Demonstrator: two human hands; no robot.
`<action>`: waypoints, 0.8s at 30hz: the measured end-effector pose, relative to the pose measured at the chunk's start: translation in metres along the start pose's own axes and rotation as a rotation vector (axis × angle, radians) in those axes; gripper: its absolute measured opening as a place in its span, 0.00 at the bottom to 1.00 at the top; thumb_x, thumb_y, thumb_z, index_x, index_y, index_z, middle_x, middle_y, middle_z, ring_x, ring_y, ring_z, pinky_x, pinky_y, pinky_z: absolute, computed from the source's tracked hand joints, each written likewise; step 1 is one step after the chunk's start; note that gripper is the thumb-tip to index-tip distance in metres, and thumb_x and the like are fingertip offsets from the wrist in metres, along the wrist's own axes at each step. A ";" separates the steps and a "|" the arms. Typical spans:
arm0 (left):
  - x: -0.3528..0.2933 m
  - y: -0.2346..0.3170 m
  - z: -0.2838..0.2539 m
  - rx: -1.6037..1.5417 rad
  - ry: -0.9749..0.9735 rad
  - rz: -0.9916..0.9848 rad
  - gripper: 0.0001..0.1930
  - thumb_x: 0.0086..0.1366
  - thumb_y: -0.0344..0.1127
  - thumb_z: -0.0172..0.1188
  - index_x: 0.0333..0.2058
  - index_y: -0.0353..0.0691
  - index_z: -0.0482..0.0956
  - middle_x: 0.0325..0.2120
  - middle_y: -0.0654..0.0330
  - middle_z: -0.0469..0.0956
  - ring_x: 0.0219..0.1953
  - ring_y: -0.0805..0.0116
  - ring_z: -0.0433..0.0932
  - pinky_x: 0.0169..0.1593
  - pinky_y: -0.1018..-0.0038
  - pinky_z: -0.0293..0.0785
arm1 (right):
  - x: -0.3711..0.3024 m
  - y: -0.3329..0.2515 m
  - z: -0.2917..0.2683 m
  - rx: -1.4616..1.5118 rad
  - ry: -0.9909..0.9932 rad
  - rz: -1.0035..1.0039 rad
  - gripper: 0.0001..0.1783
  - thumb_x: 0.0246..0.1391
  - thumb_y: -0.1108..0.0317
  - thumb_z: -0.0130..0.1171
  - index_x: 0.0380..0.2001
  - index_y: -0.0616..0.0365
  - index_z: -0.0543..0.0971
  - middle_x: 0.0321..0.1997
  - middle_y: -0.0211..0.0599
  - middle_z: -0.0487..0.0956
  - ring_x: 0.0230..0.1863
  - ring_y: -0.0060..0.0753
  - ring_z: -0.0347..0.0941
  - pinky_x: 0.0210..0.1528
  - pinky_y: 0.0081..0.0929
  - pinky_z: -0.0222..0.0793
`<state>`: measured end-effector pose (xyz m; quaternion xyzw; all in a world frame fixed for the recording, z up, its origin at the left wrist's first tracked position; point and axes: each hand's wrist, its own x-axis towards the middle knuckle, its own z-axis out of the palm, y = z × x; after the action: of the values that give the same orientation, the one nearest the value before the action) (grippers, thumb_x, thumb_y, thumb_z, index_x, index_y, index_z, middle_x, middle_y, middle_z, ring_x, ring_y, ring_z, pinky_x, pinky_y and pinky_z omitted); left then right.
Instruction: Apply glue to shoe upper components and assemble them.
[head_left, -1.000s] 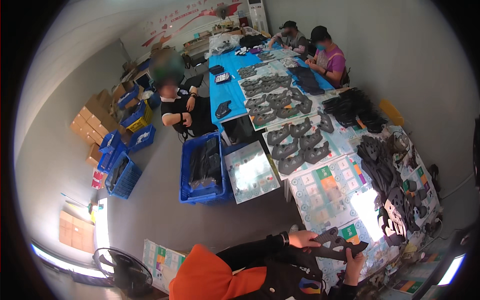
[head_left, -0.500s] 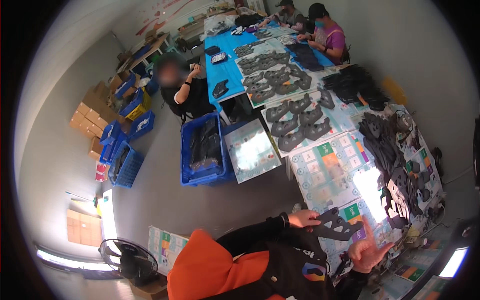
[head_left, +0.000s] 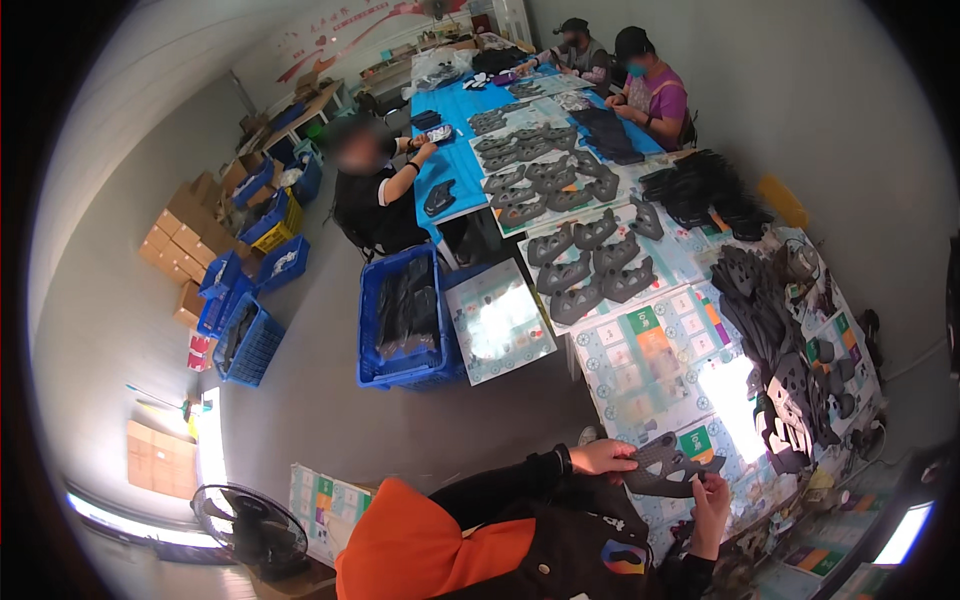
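A flat dark grey foam-like piece with cut-out holes (head_left: pixel 662 470) hangs over the near end of the table, held between both hands. My left hand (head_left: pixel 603 458) pinches its left end, with the thumb on top. At its lower right edge, my right hand (head_left: pixel 711 508) grips the piece between thumb and fingers. Beneath it the table (head_left: pixel 640 385) has a covering of printed sheets. To the right of my hands lies a long heap of similar dark pieces (head_left: pixel 760 350).
Farther up the table, similar grey pieces (head_left: pixel 592 268) lie in rows. A blue crate (head_left: pixel 400 378) with dark bundles stands left of the table, beside a printed board (head_left: pixel 500 325). Several people sit around the far end. A black fan (head_left: pixel 250 530) stands lower left.
My right hand, spread open beside the piece before, has closed on its right edge. The piece has tilted and shifted slightly. A co-worker at the left now reaches onto the blue table.
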<state>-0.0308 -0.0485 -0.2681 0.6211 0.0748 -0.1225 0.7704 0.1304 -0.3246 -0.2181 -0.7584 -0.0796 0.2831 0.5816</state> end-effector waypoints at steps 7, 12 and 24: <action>0.005 0.022 0.009 0.166 0.031 -0.046 0.18 0.76 0.44 0.60 0.52 0.34 0.78 0.36 0.62 0.82 0.32 0.75 0.82 0.39 0.74 0.79 | -0.001 0.012 -0.014 0.119 0.045 0.075 0.18 0.65 0.66 0.66 0.56 0.54 0.77 0.45 0.27 0.82 0.38 0.14 0.75 0.26 0.14 0.62; -0.010 0.096 0.017 0.664 0.294 0.154 0.15 0.75 0.40 0.60 0.56 0.42 0.77 0.33 0.63 0.80 0.35 0.74 0.81 0.39 0.73 0.76 | -0.003 0.012 -0.026 0.191 0.064 0.058 0.14 0.67 0.72 0.61 0.54 0.50 0.79 0.41 0.20 0.85 0.31 0.09 0.75 0.23 0.13 0.61; -0.140 0.371 0.068 0.109 -0.288 1.321 0.15 0.71 0.43 0.61 0.29 0.39 0.73 0.20 0.61 0.75 0.15 0.61 0.68 0.20 0.69 0.63 | -0.005 0.016 -0.030 0.254 0.040 0.059 0.12 0.66 0.71 0.63 0.52 0.52 0.80 0.43 0.21 0.85 0.33 0.09 0.75 0.27 0.14 0.62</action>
<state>-0.0628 -0.0282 0.1319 0.5519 -0.4299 0.2888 0.6536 0.1388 -0.3572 -0.2266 -0.6863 -0.0090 0.2927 0.6657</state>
